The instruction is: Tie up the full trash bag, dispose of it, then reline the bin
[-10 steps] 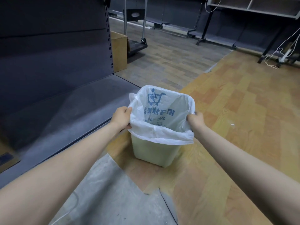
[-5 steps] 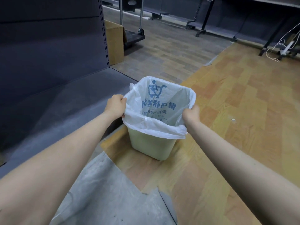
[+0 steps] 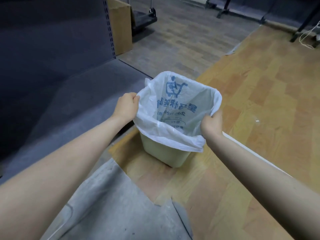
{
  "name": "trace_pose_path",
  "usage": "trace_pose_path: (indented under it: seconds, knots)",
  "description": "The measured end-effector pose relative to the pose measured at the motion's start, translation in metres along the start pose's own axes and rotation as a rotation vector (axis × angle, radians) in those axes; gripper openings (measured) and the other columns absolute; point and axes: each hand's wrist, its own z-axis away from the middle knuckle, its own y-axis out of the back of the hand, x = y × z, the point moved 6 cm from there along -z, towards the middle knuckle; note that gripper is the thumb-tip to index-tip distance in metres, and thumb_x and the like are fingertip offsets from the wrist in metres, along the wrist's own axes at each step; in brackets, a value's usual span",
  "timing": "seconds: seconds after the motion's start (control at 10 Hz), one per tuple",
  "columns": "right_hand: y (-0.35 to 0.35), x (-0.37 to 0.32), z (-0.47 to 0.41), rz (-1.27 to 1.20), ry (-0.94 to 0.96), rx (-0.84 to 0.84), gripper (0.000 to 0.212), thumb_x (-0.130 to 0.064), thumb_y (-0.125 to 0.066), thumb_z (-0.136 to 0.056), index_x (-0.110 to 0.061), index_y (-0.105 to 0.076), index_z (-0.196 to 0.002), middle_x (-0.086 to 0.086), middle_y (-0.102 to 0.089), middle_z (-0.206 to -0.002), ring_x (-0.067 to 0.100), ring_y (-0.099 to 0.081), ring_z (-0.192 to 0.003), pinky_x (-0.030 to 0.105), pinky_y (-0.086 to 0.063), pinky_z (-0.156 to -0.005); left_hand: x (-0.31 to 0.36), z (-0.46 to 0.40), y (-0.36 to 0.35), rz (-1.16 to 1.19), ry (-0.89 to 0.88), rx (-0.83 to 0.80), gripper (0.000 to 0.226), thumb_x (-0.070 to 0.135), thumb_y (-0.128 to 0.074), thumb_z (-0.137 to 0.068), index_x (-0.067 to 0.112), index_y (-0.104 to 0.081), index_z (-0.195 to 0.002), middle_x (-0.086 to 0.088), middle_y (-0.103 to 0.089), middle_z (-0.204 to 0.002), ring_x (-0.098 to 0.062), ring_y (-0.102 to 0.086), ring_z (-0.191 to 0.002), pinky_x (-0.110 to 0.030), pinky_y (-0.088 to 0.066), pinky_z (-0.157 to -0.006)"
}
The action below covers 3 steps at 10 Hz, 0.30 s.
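A small pale green bin stands on the wooden floor. A white plastic bag with blue print lines it, its mouth spread wide and its edge folded over the rim on the near side. My left hand pinches the bag's left edge. My right hand grips the bag's near right corner at the rim. The inside of the bag looks empty as far as it shows.
A dark grey shelving unit with a low base shelf runs along the left. A cardboard box and a trolley base stand behind it. Grey floor covering lies in front of the bin. Metal stand legs are at the far back.
The view has tilted down and drawn closer. My right hand has shifted to the bag's near right corner, and my left hand has lifted the left edge a little higher.
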Motion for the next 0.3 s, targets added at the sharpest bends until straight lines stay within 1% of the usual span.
trace_pose_path:
  seconds: [0.1, 0.2, 0.3]
  knots:
    - [0.003, -0.004, 0.005, 0.096, -0.078, -0.051, 0.041, -0.008, -0.031, -0.087, -0.008, -0.036, -0.127, 0.003, -0.045, -0.116, 0.022, -0.047, -0.101, 0.039, -0.044, -0.087, 0.004, -0.004, 0.005, -0.166, 0.029, -0.100, 0.040, 0.025, -0.034, -0.100, 0.015, -0.038, -0.061, -0.005, -0.044, -0.066, -0.029, -0.043, -0.072, -0.033, -0.032, -0.063]
    - [0.018, -0.023, 0.020, 0.254, -0.063, -0.111, 0.041, -0.022, -0.041, -0.087, -0.006, -0.040, -0.125, 0.008, -0.050, -0.125, 0.030, -0.053, -0.111, 0.042, -0.044, -0.092, 0.013, 0.008, 0.018, -0.249, 0.162, -0.206, 0.048, 0.041, -0.033, -0.101, 0.013, -0.043, -0.139, -0.012, -0.043, -0.144, -0.032, -0.038, -0.134, -0.040, -0.036, -0.105]
    - [0.044, -0.044, 0.035, 0.474, -0.094, -0.169, 0.058, -0.032, -0.040, -0.098, -0.007, -0.020, -0.147, 0.013, -0.032, -0.150, 0.033, -0.037, -0.134, 0.042, -0.033, -0.106, 0.036, 0.021, 0.040, -0.307, 0.171, -0.212, 0.063, 0.047, -0.034, -0.099, 0.016, -0.020, -0.151, -0.010, -0.027, -0.155, -0.028, -0.025, -0.142, -0.041, -0.028, -0.112]
